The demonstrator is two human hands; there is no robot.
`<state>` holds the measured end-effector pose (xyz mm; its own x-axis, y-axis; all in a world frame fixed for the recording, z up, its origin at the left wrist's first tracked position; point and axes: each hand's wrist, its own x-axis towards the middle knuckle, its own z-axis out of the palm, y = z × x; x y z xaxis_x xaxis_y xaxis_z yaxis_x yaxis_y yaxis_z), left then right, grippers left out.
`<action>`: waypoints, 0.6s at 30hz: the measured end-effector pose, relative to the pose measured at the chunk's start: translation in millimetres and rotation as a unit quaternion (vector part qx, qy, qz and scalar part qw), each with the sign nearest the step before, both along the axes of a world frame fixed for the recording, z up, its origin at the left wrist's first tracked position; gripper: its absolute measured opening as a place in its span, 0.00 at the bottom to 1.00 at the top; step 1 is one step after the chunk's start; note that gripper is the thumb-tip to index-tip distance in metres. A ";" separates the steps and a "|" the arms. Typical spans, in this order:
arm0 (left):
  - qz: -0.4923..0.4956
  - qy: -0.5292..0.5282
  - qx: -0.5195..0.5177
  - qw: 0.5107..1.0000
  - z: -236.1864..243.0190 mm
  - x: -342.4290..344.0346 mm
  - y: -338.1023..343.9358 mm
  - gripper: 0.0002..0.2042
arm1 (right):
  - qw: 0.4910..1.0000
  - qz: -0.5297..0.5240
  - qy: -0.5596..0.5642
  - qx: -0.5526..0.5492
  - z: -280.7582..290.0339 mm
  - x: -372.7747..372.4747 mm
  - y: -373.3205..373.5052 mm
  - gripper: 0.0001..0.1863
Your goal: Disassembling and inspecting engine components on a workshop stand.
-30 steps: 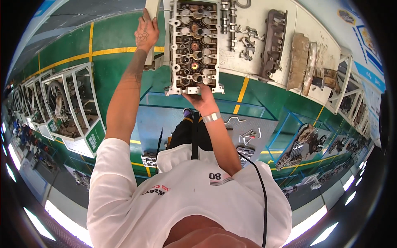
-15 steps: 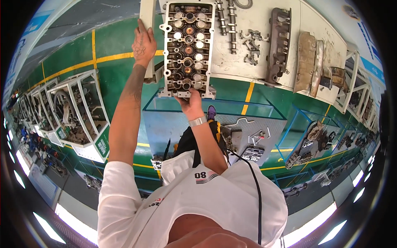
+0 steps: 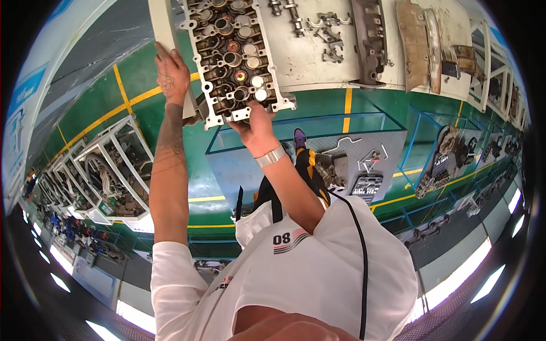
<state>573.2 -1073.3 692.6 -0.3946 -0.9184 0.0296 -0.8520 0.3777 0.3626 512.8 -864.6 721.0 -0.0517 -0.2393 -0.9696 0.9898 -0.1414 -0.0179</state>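
Observation:
A metal cylinder head point(image 3: 234, 59) with rows of round valve tappets and plug wells extends off the near edge of the bench, tilted to the left. My right hand point(image 3: 257, 126) grips its near end, thumb on top, the other fingers partly hidden beneath. To the left of the cylinder head, my left hand point(image 3: 172, 77) lies against a beige beam point(image 3: 162, 25). Its visible fingers are stretched out and it holds no loose part; some fingers are hidden.
On the pale bench point(image 3: 287, 62) lie camshafts point(image 3: 294, 18), bearing caps point(image 3: 331, 37), a dark valve cover point(image 3: 367, 42) and rusty heat shields point(image 3: 413, 45). Below stands a blue-framed metal table point(image 3: 239, 176) with tools. White-framed engine stands point(image 3: 116, 165) line the left.
The cylinder head has turned and shifted up and left in view, with my right hand still on it. My left hand stays at the beam. The whole view has shifted too.

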 end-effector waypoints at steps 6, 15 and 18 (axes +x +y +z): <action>-0.017 -0.029 -0.048 0.998 -6.3 7.7 0.2 0.29 | 0.998 -0.021 -0.016 0.051 58.8 -19.3 -30.8 0.27; -0.003 -0.015 -0.039 0.999 0.8 -3.5 0.2 0.29 | 0.998 -0.045 -0.013 0.048 13.8 -32.7 -66.0 0.25; 0.007 -0.048 -0.031 0.998 3.0 3.1 1.3 0.29 | 0.999 -0.050 0.005 -0.007 -18.8 -28.3 -69.7 0.20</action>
